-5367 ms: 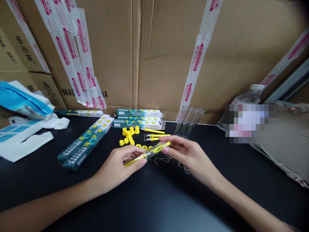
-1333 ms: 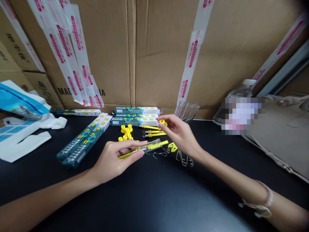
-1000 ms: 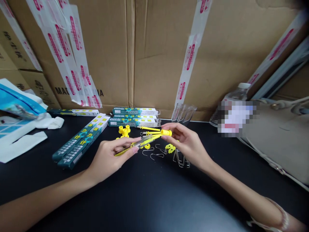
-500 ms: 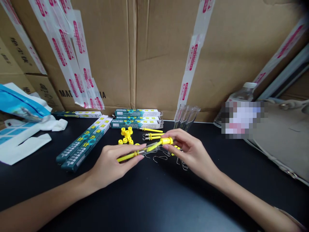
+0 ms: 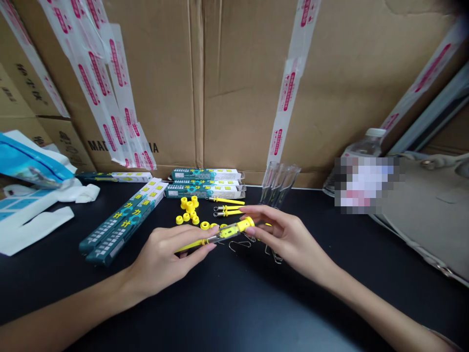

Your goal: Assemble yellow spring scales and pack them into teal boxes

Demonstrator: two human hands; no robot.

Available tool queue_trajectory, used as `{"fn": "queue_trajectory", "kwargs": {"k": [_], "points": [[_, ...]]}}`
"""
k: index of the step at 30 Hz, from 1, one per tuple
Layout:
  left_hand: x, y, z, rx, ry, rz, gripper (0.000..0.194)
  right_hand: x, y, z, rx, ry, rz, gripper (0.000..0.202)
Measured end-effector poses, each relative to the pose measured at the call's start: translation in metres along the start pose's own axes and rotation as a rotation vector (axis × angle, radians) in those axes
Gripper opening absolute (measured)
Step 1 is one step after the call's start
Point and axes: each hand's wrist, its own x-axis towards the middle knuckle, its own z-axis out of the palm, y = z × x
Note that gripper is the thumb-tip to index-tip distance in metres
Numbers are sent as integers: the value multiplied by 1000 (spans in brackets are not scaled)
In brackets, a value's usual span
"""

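My left hand (image 5: 172,259) pinches a clear tube (image 5: 220,236) with a yellow rod inside, held slantwise above the black table. At the tube's right end, the thumb and fingers of my right hand (image 5: 280,232) grip a yellow cap (image 5: 245,224), which sits against the tube's mouth. Behind my hands lie yellow rods with metal ends (image 5: 229,201) and several small yellow caps (image 5: 189,207). Bent wire hooks (image 5: 240,245) are spread below and beside my right hand, partly hidden by it. Several clear tubes (image 5: 278,183) stand just behind that hand.
Two green-and-white boxes (image 5: 122,220) lie at the left, and more boxes (image 5: 205,189) are stacked at the back against cardboard (image 5: 242,122). White and blue packaging (image 5: 36,195) is at the far left. A bottle (image 5: 366,144) and a beige bag (image 5: 432,210) occupy the right.
The yellow cap in my right hand has come down and left to the tube's end. The yellow piece that stuck out between them now lies inside the clear tube.
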Motion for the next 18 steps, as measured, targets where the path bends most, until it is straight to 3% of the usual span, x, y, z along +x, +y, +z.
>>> {"fn": "queue_trajectory", "kwargs": {"k": [8, 18], "points": [[-2, 1, 1, 6, 1, -2, 26, 4, -3, -4, 210, -21, 179, 39], [-2, 2, 0, -10, -16, 11, 25, 3, -1, 2, 234, -35, 256, 34]]}}
